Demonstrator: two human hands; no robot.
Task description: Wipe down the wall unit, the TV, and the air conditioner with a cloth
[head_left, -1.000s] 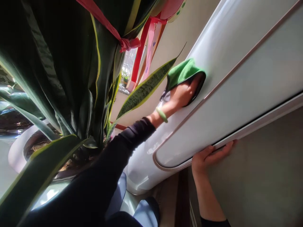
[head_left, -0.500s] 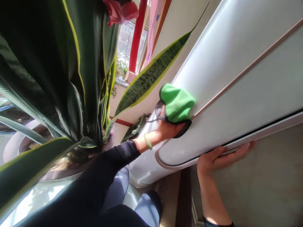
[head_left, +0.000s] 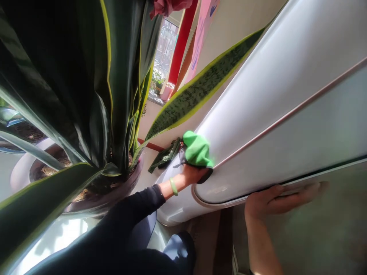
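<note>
My left hand (head_left: 192, 173), with a pale green bangle at the wrist, is closed on a green cloth (head_left: 197, 149) with dark edging. The cloth presses against the rounded side of a tall white appliance (head_left: 258, 95), close to the lower end of its thin pinkish trim line. Part of the left fingers is hidden behind the cloth. My right hand (head_left: 278, 200) lies along the appliance's other edge, its fingers stretched out and slightly blurred, holding nothing.
A big potted snake plant (head_left: 120, 114) fills the left side. One long leaf (head_left: 200, 89) reaches across toward the appliance. A dark green object (head_left: 166, 154) lies on the floor behind my left hand. Farther back are a window (head_left: 166, 46) and a red strip (head_left: 183, 42).
My left hand has slid the green cloth down and left along the appliance. My right hand stays by the edge, slightly lower and farther right in view. The camera view has shifted a little.
</note>
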